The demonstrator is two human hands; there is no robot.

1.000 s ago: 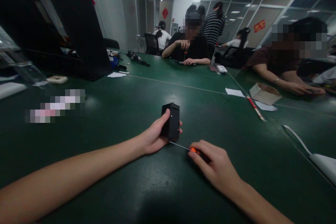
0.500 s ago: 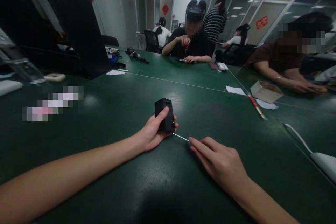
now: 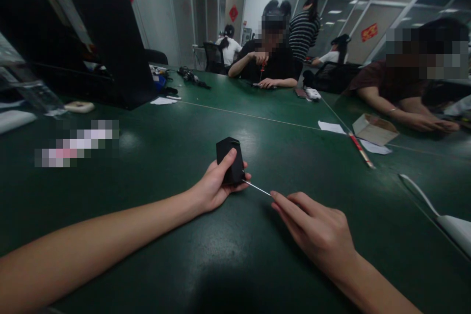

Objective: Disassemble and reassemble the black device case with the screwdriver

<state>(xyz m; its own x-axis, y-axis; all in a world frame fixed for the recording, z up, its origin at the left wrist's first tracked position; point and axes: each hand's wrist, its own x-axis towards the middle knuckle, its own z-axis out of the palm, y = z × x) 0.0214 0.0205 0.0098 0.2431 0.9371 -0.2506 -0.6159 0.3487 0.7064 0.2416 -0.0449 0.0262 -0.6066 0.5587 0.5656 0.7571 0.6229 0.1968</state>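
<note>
A small black box (image 3: 231, 157) sits in my left hand (image 3: 217, 181), tilted above the green table, thumb across its front face and fingertips round its right side. My right hand (image 3: 316, 228) is closed on a thin metal shaft (image 3: 258, 188) like a screwdriver's, pinched between thumb and fingers; any handle is hidden in the hand. The shaft slants up leftward, its tip at the lower right corner of the box. Whether the tip sits inside the box or only touches it, I cannot tell.
On the green table (image 3: 162, 255) lie a red-and-white stick (image 3: 360, 150), an open cardboard box (image 3: 375, 129), paper sheets (image 3: 331, 127) and cables (image 3: 191, 76). A large black case (image 3: 117, 39) stands at left. Two people work across the table and at right.
My right hand has shifted slightly right with the shaft. The shaft's tip has moved from the box's bottom edge up to its lower right corner. The left hand still holds the box.
</note>
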